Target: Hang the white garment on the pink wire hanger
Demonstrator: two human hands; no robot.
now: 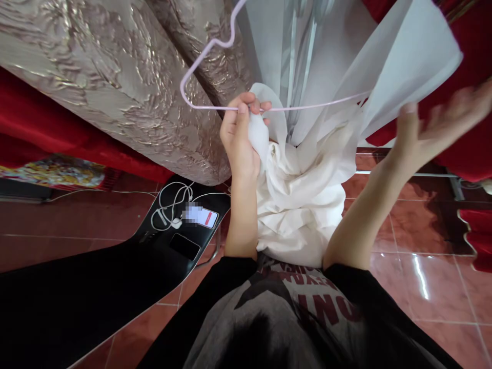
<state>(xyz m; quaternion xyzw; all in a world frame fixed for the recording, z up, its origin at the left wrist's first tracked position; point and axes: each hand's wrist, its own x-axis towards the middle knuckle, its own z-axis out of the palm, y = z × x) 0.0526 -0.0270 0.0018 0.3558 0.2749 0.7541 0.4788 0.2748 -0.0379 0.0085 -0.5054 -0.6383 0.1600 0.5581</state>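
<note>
A pale pink clothes hanger (203, 55) crosses the upper middle of the view, its lower bar running to the right. My left hand (243, 134) is closed around that bar and grips some white cloth along with it. The white cloth (303, 189) hangs bunched from there down to my lap. A sheer white panel of it (415, 66) spreads to the upper right, over the bar's far end. Off to the right, my right hand (442, 120) is raised with its fingers spread, somewhat blurred, and holds nothing.
Shiny beige textured fabric (115, 77) hangs at the upper left, with red cloth (77, 128) below it. On a black bench (96, 287) at the left lie a lit phone (207, 217), a dark phone (185, 247) and white cables (163, 205). Red tiles (415, 230) cover the floor.
</note>
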